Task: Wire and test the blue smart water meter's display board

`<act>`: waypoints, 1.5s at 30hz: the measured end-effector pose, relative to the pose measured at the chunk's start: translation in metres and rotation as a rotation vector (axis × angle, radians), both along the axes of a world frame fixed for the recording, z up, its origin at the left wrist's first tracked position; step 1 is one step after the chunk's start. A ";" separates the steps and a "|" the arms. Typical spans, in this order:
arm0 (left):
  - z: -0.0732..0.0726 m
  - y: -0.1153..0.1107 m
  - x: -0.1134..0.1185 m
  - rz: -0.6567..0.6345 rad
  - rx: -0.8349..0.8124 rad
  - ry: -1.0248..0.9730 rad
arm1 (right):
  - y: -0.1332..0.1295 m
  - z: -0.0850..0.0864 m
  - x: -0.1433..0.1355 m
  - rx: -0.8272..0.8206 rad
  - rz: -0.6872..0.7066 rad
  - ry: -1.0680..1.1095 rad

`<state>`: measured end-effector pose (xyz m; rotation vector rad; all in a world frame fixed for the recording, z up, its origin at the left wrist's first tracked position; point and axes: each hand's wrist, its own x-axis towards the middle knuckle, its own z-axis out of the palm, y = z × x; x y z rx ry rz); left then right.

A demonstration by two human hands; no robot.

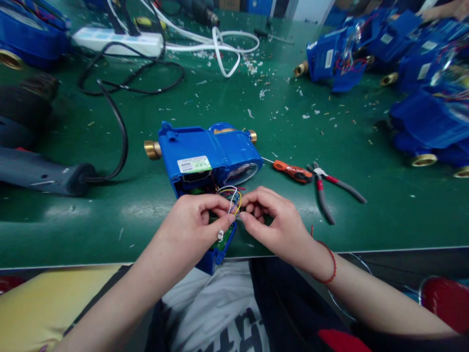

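In the middle of the bench lies a blue water meter (194, 146) with brass threaded ends, its lower cover open towards me. Thin white, yellow, red and blue wires (234, 194) loop out of it. My left hand (205, 217) pinches these wires between thumb and fingertips over the open cover (220, 254), where a green circuit board partly shows. Close against it, my right hand (271, 215) is also closed in a pinch at the wires. The fingers hide the exact wire ends. Right of the meter lie an orange screwdriver (292, 171) and grey-and-red cutting pliers (326, 188).
A grey corded power tool (44, 171) lies at the left. Behind are a white power strip (113, 41) and looped cables. More blue meters (428, 117) crowd the right, and another person's hand (447, 10) shows beyond them. Scraps litter the green bench (286, 132).
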<state>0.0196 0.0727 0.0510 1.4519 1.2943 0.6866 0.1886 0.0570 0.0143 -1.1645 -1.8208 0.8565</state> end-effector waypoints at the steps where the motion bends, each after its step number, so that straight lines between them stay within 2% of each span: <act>1: 0.001 0.000 0.000 -0.007 0.010 0.019 | 0.000 0.001 -0.002 -0.066 0.010 0.060; 3: 0.002 0.001 0.000 -0.016 0.028 0.058 | 0.000 0.001 -0.004 -0.127 0.008 0.117; 7: 0.004 0.000 0.000 -0.016 0.027 0.087 | 0.002 -0.001 -0.004 -0.069 -0.018 0.052; 12: 0.000 0.000 -0.004 0.006 -0.046 0.018 | 0.002 0.000 0.001 -0.061 -0.160 0.047; 15: -0.004 -0.001 -0.008 0.014 -0.081 -0.043 | 0.000 0.003 -0.001 -0.004 -0.118 0.038; 18: -0.006 -0.003 -0.011 0.009 -0.075 -0.049 | -0.004 0.003 -0.006 -0.073 -0.069 0.078; 20: -0.005 -0.004 -0.011 0.005 -0.064 -0.036 | -0.007 0.002 -0.010 -0.094 -0.128 0.125; 22: -0.004 -0.004 -0.010 0.003 -0.054 -0.030 | -0.009 0.001 -0.012 -0.037 -0.168 0.124; 25: -0.003 -0.004 -0.008 0.008 -0.053 -0.034 | -0.009 0.001 -0.014 0.012 -0.105 0.078; 31: -0.004 -0.005 -0.009 -0.015 -0.041 -0.015 | 0.001 -0.001 -0.016 -0.211 -0.039 0.262; 34: -0.003 -0.003 -0.009 -0.058 -0.034 0.014 | 0.003 -0.001 -0.015 -0.177 -0.031 0.269; 38: -0.002 -0.001 -0.010 -0.073 -0.024 0.048 | 0.002 0.001 -0.012 -0.084 -0.039 0.160; 45: -0.001 -0.001 -0.008 -0.076 -0.019 0.061 | 0.004 0.005 -0.005 -0.025 0.055 0.043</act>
